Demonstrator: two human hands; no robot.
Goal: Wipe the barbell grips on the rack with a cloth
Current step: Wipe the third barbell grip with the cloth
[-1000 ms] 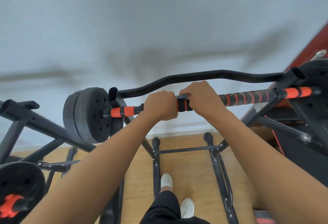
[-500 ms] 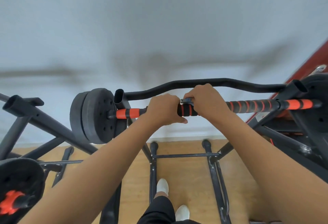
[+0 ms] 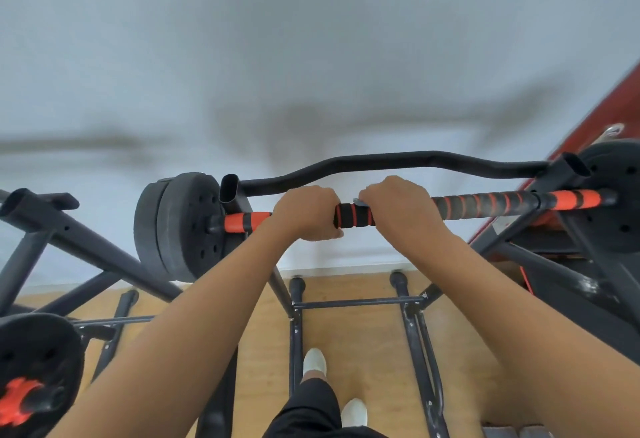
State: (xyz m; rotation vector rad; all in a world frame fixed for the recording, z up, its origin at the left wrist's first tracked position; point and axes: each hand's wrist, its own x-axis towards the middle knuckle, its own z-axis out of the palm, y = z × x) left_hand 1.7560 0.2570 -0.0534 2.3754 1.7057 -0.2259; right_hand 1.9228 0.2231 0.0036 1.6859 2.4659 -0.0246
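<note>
The long orange-and-black foam-wrapped barbell [image 3: 485, 204] is lying left-to-right across the black steel rack [image 3: 561, 174], both hands curling over it: left hand [image 3: 306, 212] clenching the bar, right hand [image 3: 398, 210] beside it pinning a small grey cloth [image 3: 358, 202] (barely showing), unwiped ribbed grip stretching rightward.

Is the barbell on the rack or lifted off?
On the rack: the barbell lies across the rack uprights, with the left hand and right hand gripping it.
</note>
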